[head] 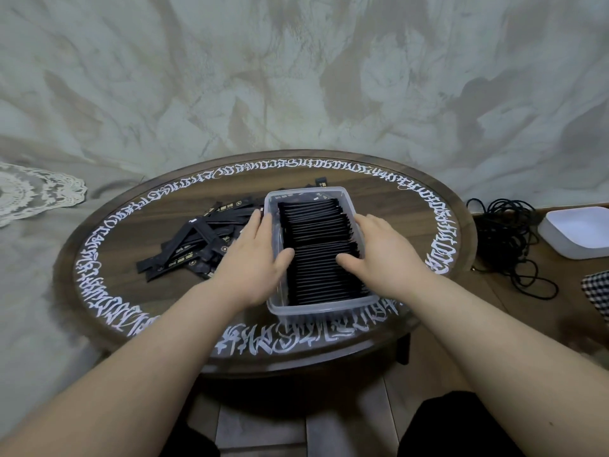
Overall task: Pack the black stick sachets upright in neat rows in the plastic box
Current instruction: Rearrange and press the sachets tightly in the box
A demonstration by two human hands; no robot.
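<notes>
**A:** Your round table is crowded near its middle, where the plastic box sits, nearly full of upright black stick sachets.

**B:** And the risk?

**A:** Your left hand and right hand lie over the box's sides, fingers relaxed and fairly straight, thumbs on the sachet tops, gripping nothing. Squeeze unevenly and I'd expect the rows to buckle or lean.

**B:** Anything smaller?

**A:** The loose pile just left of the box; a careless elbow could scatter it.
</notes>
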